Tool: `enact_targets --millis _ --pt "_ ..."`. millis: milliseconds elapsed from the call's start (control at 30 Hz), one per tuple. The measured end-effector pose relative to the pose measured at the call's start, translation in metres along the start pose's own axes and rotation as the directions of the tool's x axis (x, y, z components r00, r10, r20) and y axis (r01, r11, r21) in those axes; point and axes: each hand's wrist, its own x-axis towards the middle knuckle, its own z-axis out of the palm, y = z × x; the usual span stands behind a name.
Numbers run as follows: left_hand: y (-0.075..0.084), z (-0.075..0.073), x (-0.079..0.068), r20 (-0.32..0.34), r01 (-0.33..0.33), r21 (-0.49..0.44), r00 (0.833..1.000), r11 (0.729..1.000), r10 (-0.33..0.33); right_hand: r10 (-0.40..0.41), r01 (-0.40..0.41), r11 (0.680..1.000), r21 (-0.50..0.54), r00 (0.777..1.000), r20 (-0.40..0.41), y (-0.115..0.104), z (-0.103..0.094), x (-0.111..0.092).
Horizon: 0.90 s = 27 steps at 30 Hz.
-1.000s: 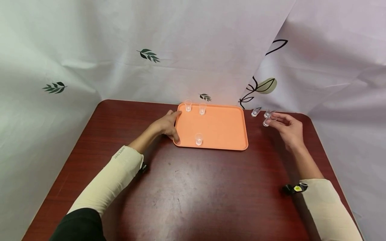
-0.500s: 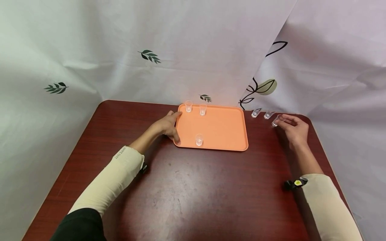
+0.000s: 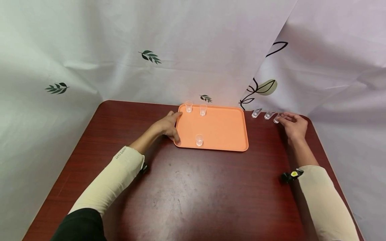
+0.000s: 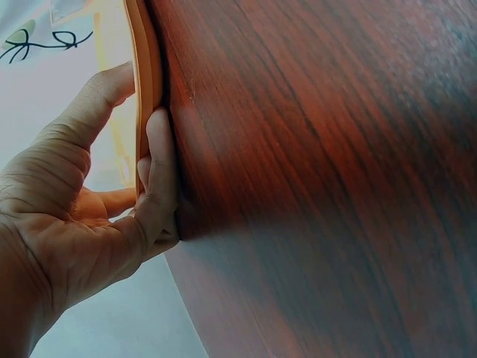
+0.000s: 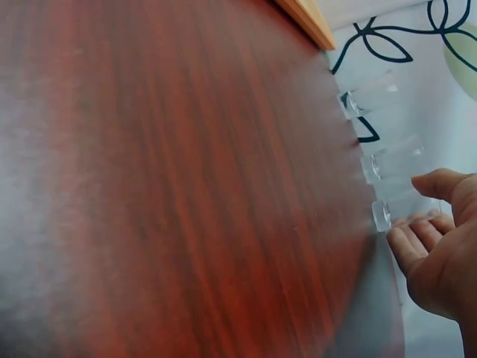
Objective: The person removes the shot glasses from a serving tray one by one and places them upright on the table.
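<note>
My left hand grips the left edge of an orange tray. In the left wrist view its thumb lies over the rim and the fingers bend against the outer side. At the table's far right, my right hand holds a small clear plastic cup upright on the tabletop, thumb on one side and fingers on the other. Two matching cups stand beside it in a row. On the tray are three more clear cups, two at the back left and one near the front edge.
A dark red-brown wooden table carries everything. White cloth with leaf prints hangs right behind its far edge, close to the tray and the row of cups.
My right hand has carried its cup right, then back toward the far edge, putting it in line with the other two. My left hand and the tray have stayed in place.
</note>
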Motion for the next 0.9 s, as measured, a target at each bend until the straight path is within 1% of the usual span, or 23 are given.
enact_targets --millis 100,200,267,433,533,600,700,733,767,800,900 --pt "-0.008 0.002 0.010 -0.007 -0.006 0.018 1.000 1.000 0.006 0.005 -0.004 1.000 0.022 1.000 -0.012 -0.001 0.002 0.005" --pt "-0.010 0.003 0.011 -0.014 -0.009 0.023 1.000 1.000 0.010 0.006 -0.005 0.999 0.041 1.000 -0.021 -0.001 0.002 0.008" --pt "-0.006 0.001 0.005 -0.009 -0.016 0.024 1.000 1.000 0.016 0.009 -0.008 0.999 0.044 1.000 -0.025 0.000 0.002 0.010" --pt "-0.004 0.000 0.003 -0.009 -0.017 0.026 1.000 1.000 0.017 0.025 -0.025 1.000 0.019 0.999 -0.025 0.002 -0.001 0.012" --pt "-0.004 0.001 0.004 -0.009 -0.015 0.021 1.000 1.000 0.015 0.038 -0.038 0.999 0.021 0.999 -0.023 0.003 -0.004 0.010" --pt "-0.001 0.001 0.000 -0.003 -0.012 0.010 1.000 1.000 0.012 0.049 -0.049 0.998 0.029 0.998 -0.024 0.003 -0.006 0.008" --pt "0.000 0.001 0.000 -0.003 -0.007 0.002 1.000 1.000 0.007 0.061 -0.060 0.998 0.028 0.998 -0.034 0.003 -0.010 0.005" --pt "-0.003 0.002 0.003 -0.005 -0.009 0.008 1.000 1.000 0.009 0.065 -0.064 0.998 0.027 0.997 -0.038 0.003 -0.011 0.003" --pt "-0.004 0.001 0.004 -0.004 -0.007 0.008 1.000 1.000 0.007 0.071 -0.070 0.997 0.033 0.997 -0.042 0.003 -0.012 0.002" --pt "-0.007 0.003 0.008 -0.006 -0.011 0.015 1.000 1.000 0.011 0.077 -0.075 0.997 0.037 0.996 -0.046 0.003 -0.013 0.000" --pt "-0.008 0.002 0.009 -0.004 -0.009 0.021 1.000 1.000 0.009 0.092 -0.089 0.994 0.060 0.994 -0.050 0.002 -0.016 -0.005"
